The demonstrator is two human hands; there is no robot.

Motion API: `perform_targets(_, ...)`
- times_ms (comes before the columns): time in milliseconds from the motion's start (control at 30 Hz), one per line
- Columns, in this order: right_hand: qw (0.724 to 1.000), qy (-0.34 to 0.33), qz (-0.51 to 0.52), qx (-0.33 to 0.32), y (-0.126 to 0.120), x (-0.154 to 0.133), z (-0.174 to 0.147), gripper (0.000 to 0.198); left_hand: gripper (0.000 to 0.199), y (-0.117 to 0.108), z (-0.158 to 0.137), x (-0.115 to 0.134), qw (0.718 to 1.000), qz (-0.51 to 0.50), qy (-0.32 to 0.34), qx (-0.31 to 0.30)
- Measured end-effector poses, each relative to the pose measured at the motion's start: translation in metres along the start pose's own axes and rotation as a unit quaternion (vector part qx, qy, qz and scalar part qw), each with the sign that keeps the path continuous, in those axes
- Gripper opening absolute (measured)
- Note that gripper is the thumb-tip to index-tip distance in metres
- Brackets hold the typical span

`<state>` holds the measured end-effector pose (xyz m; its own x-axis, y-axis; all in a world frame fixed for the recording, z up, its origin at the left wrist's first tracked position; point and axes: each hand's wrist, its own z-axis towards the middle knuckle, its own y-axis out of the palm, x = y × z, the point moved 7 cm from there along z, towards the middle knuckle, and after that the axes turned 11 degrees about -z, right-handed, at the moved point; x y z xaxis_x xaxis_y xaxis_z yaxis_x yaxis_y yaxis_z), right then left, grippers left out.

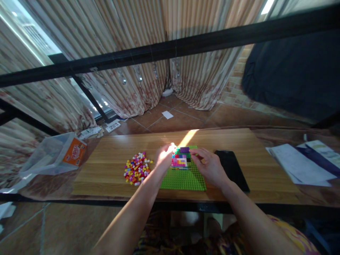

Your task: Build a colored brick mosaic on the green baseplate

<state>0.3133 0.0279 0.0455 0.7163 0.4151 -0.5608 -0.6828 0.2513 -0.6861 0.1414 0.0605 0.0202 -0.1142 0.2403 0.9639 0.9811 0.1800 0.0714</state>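
Observation:
On a green studded baseplate (183,180) stands a build of small toy bricks (179,161) in pink, white, yellow, red and blue. A purple brick row (184,150) lies along its far side, with green and black bricks nearby. My left hand (164,156) is at the build's left edge, fingers bent together in bright sunlight; what they grip, if anything, is washed out. At the build's right edge is my right hand (208,163), thumb and index finger drawn together. A tiny yellow-green spot shows by those fingertips, too small to name.
Loose bricks (136,169) of many colours lie heaped left of the baseplate. A black tablet-like slab (231,170) lies to the right on the wooden board (111,148). Beyond are a clear plastic bin (50,156), papers (302,164) and a dark metal bar (159,51).

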Motion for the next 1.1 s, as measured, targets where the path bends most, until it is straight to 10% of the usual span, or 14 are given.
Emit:
perform_targets(167,1.000,-0.021,0.009,-0.003,-0.002,-0.012,-0.002,0.019,0.038,0.014,-0.032,-0.011,0.914,-0.332,-0.217,-0.083)
perform_targets(433,0.994,-0.110,-0.005,0.010,0.004,-0.040,-0.009,0.016,0.051,0.036,-0.047,-0.008,0.863,-0.416,-0.231,-0.173)
perform_targets(800,0.996,-0.084,-0.007,-0.010,0.011,-0.043,-0.011,0.009,0.049,0.042,-0.050,-0.008,0.880,-0.384,-0.206,-0.187)
perform_targets(1100,0.999,0.024,0.010,0.039,-0.015,-0.002,-0.001,0.010,0.030,0.008,-0.043,-0.022,0.965,-0.246,-0.072,-0.052)
